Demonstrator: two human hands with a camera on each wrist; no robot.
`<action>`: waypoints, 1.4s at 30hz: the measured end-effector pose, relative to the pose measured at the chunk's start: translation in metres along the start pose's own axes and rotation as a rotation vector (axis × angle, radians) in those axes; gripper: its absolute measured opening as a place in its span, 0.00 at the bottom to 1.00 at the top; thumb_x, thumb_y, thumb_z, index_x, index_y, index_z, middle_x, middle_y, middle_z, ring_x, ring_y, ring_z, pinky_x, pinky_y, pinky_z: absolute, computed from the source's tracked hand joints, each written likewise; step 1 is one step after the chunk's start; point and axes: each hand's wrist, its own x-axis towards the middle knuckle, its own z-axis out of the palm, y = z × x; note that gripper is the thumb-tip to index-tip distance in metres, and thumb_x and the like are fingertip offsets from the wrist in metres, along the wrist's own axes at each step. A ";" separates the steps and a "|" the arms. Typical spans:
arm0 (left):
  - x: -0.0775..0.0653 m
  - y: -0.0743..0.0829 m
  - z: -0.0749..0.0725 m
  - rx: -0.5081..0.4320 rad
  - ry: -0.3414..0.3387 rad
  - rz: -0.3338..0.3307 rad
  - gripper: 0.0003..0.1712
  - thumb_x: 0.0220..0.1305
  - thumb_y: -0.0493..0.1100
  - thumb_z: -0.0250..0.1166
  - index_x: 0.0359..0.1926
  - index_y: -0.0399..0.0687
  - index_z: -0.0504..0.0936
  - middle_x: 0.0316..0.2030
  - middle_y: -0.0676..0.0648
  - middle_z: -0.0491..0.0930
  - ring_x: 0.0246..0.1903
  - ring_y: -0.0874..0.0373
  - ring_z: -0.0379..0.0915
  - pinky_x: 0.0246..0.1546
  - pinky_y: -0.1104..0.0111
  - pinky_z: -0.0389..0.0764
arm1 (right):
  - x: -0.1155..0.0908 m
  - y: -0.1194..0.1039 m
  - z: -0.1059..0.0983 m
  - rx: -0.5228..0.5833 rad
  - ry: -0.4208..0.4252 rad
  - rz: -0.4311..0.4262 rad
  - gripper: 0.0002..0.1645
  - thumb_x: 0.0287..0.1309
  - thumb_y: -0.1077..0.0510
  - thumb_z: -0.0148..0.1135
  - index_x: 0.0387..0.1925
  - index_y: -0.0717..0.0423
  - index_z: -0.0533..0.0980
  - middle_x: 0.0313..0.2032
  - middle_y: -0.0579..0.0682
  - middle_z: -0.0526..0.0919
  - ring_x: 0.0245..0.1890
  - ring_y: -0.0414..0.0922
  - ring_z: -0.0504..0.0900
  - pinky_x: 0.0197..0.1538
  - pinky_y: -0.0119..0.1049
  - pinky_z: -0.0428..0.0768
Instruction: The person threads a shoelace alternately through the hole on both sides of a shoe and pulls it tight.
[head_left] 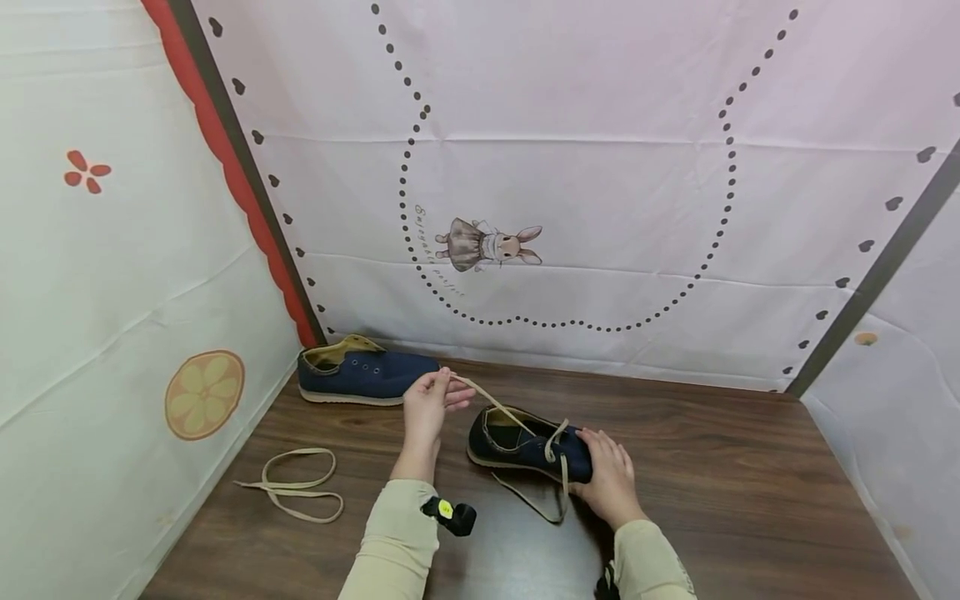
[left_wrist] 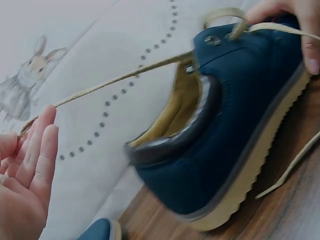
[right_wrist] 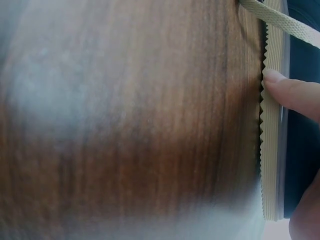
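A navy shoe (head_left: 528, 454) with a tan inside and a pale ridged sole stands on the wooden table, its toe to the right. My right hand (head_left: 609, 477) grips it round the toe, with the thumb (right_wrist: 287, 90) against the sole's edge in the right wrist view. Between thumb and fingertips my left hand (head_left: 427, 408) pinches one end of a beige shoelace (head_left: 487, 398). That lace runs taut down to the shoe's upper eyelets, as the left wrist view shows. Its other end loops over the front and lies loose on the near side.
At the back left, against the printed cloth wall (head_left: 570, 200), stands a second navy shoe (head_left: 375, 375) without a lace in its eyelets. Another beige shoelace (head_left: 300, 486) lies looped on the table (head_left: 750, 492) at the left. Cloth walls also bound both sides.
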 end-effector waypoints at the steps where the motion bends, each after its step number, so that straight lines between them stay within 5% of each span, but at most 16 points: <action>1: 0.001 0.002 -0.002 -0.007 0.004 -0.007 0.17 0.67 0.46 0.56 0.39 0.32 0.75 0.28 0.39 0.82 0.26 0.54 0.82 0.29 0.64 0.81 | 0.000 0.000 0.000 -0.003 0.000 0.002 0.50 0.31 0.60 0.79 0.60 0.55 0.66 0.61 0.56 0.68 0.63 0.56 0.59 0.63 0.55 0.49; 17: 0.009 0.004 -0.018 -0.057 0.090 -0.008 0.16 0.68 0.45 0.54 0.40 0.32 0.75 0.27 0.43 0.83 0.27 0.55 0.82 0.30 0.64 0.81 | 0.000 -0.001 0.002 -0.022 0.004 -0.030 0.47 0.32 0.58 0.78 0.59 0.56 0.67 0.60 0.56 0.69 0.63 0.56 0.59 0.63 0.56 0.50; 38: 0.016 0.003 -0.039 -0.263 0.323 0.054 0.14 0.69 0.46 0.52 0.36 0.38 0.74 0.28 0.44 0.82 0.30 0.55 0.82 0.33 0.63 0.80 | -0.001 -0.002 0.001 -0.033 0.003 -0.027 0.47 0.33 0.59 0.78 0.59 0.56 0.68 0.60 0.56 0.69 0.63 0.56 0.59 0.63 0.56 0.50; 42: 0.013 -0.003 -0.038 -0.225 0.298 0.058 0.14 0.69 0.44 0.51 0.39 0.36 0.74 0.30 0.41 0.82 0.32 0.53 0.82 0.36 0.61 0.80 | -0.001 -0.002 0.000 -0.035 -0.010 -0.021 0.47 0.33 0.59 0.78 0.60 0.56 0.67 0.60 0.56 0.68 0.63 0.57 0.59 0.63 0.56 0.50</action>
